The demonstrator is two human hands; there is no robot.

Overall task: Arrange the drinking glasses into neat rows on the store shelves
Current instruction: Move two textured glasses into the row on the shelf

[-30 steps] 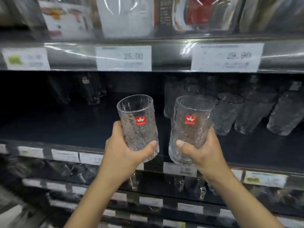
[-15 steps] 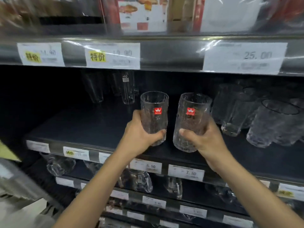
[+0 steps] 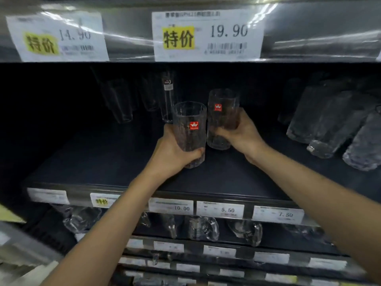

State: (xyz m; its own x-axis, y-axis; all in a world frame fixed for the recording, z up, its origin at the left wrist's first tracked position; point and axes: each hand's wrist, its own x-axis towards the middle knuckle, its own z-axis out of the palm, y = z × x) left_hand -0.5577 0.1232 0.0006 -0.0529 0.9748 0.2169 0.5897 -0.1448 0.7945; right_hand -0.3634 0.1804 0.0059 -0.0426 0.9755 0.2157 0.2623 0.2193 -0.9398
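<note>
Carried in past the shelf (image 3: 92, 162) edge and lowered since half a second ago (contact unclear), so set-down looks near. Wrapped by the left grip (image 3: 175, 155): the left glass (image 3: 188, 120); by the right grip (image 3: 244, 135): the right glass (image 3: 223, 100). Held upright mid-shelf, side by side, long axes vertical, mouths up.

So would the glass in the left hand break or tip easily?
Probably breakable: the glass looks clear and hard. It is tall and narrow, so a bump might tip it. Its ribbed sides likely help the left hand grip.
</note>
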